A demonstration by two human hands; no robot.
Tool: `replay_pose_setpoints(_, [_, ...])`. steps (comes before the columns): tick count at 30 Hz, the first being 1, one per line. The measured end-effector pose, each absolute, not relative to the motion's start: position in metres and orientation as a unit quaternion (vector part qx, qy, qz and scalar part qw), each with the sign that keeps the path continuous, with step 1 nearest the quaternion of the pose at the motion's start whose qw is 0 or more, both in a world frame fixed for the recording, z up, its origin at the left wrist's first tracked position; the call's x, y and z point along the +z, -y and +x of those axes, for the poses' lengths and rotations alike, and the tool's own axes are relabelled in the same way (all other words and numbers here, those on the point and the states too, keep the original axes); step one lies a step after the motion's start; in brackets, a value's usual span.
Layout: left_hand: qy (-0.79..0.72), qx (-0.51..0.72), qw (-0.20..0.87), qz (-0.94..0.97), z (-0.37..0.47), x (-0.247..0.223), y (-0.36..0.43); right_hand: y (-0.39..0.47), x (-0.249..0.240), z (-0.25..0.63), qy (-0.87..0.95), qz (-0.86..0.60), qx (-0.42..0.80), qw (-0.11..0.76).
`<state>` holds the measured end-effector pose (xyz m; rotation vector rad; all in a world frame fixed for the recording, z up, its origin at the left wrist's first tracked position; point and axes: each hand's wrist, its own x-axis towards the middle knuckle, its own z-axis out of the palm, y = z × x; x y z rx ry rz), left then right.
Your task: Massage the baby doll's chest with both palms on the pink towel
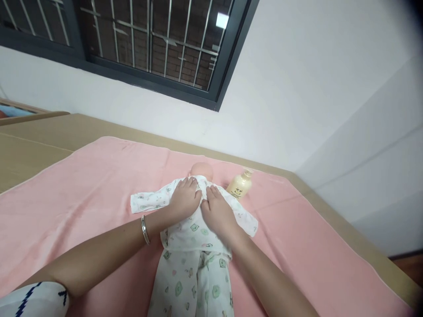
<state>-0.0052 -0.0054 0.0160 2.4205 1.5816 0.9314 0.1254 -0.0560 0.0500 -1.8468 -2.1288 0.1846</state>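
Observation:
A doll (202, 170) lies on a pink cloth (109, 176), its head toward the wall. It wears a white printed top (194, 231) and matching trousers (180, 281), with both sleeves spread outward. My left hand (185, 197) lies flat on the upper left of the top, fingers extended. On the upper right of the chest rests my right hand (218, 211), also flat with its fingers extended. The two thumbs are close together near the middle. Beside the doll's right-hand sleeve in view stands a pale yellow pump bottle (240, 184), tilted in the picture.
The cloth covers a wooden surface (79, 125) that meets a white wall (264, 110) behind. A dark-framed window (214, 94) with bars is above. At the far left edge is a blue item (15, 111) beyond a wooden rim.

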Motion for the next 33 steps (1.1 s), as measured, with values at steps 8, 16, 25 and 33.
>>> replay_pose_setpoints(8, [-0.501,0.311,0.022,0.807,0.002,0.011,0.031,0.030,0.045,0.145,0.746,-0.636,0.068,0.185])
replay_pose_setpoints(16, [-0.530,0.282,0.067,0.797,-0.005,0.018,0.003,0.057,0.055,0.126,0.751,-0.640,0.077,0.147])
replay_pose_setpoints(25, [-0.536,0.303,0.056,0.786,0.000,0.009,0.007,0.029,0.039,0.142,0.738,-0.644,0.064,0.191])
replay_pose_setpoints(33, [-0.534,0.310,0.049,0.785,0.000,0.009,0.006,0.032,0.039,0.139,0.739,-0.646,0.049,0.186])
